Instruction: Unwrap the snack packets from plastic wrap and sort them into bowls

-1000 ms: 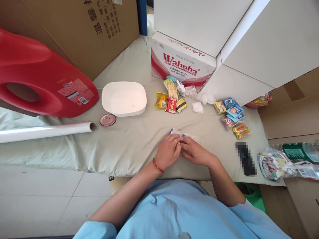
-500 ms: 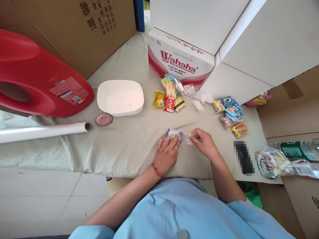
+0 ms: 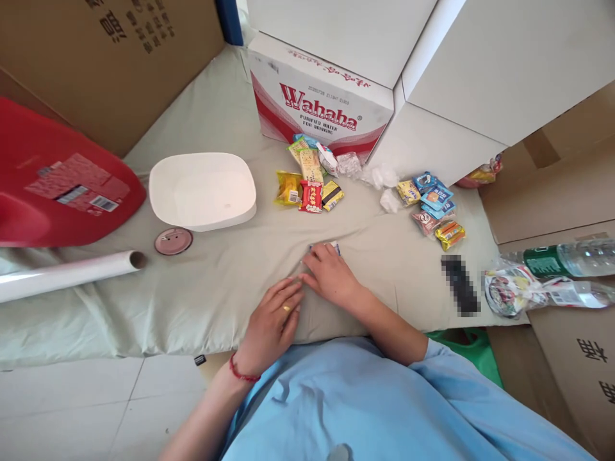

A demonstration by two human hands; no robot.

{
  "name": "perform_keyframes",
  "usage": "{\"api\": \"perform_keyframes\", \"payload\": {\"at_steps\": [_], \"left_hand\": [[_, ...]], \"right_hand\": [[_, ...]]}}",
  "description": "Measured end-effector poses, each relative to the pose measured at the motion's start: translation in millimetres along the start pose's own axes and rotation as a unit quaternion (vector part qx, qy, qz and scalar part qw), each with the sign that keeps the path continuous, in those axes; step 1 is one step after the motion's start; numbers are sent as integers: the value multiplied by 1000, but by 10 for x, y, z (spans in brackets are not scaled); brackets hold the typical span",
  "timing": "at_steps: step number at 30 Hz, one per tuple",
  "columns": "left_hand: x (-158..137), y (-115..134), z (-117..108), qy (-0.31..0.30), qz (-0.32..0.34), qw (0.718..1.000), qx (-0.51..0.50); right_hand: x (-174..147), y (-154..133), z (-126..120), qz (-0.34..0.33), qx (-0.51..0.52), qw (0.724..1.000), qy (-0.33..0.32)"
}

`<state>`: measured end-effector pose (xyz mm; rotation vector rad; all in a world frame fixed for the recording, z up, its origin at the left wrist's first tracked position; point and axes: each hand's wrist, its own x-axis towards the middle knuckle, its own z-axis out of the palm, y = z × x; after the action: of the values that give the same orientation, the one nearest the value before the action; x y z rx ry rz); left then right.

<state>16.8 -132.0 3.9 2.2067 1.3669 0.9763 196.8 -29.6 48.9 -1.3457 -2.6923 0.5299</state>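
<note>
A small blue-and-white snack packet [image 3: 335,246] lies on the cloth, mostly hidden beneath my right hand [image 3: 331,274]. My right fingers curl over it and hold it down. To the left and nearer to me is my left hand [image 3: 275,317], its fingers stretched out over the cloth and their tips close to the right hand's thumb. Nothing clearly shows in my left hand. Any clear film around the packet is hard to make out under the fingers.
Wrapped snacks lie in a left pile [image 3: 311,168] and a right pile [image 3: 437,200], with crumpled clear plastic [image 3: 383,175] between. A white tub [image 3: 202,221], a round pin badge [image 3: 173,241], a red jug [image 3: 72,186], a white roll [image 3: 67,275] and plastic bottles [image 3: 569,259] surround them.
My left hand has left the packet and come back toward me and left. My right hand has let go of the clear film's end and moved left onto the packet. The view has shifted.
</note>
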Motion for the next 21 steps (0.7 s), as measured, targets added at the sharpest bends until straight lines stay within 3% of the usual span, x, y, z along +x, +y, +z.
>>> {"api": "perform_keyframes", "payload": {"at_steps": [5,11,17,21], "left_hand": [[-150,-98,-44,67,-41,996,43],[-123,-61,52,72,-25,991,108],[-132,-47,50,69,-31,991,111],[-123,-35,58,72,-29,988,131]], "right_hand": [[-293,72,-7,-17,-3,999,32],[-371,319,63,-43,31,997,59],[-339,512,10,18,94,985,141],[-436,830,-188,98,182,953,223]]}}
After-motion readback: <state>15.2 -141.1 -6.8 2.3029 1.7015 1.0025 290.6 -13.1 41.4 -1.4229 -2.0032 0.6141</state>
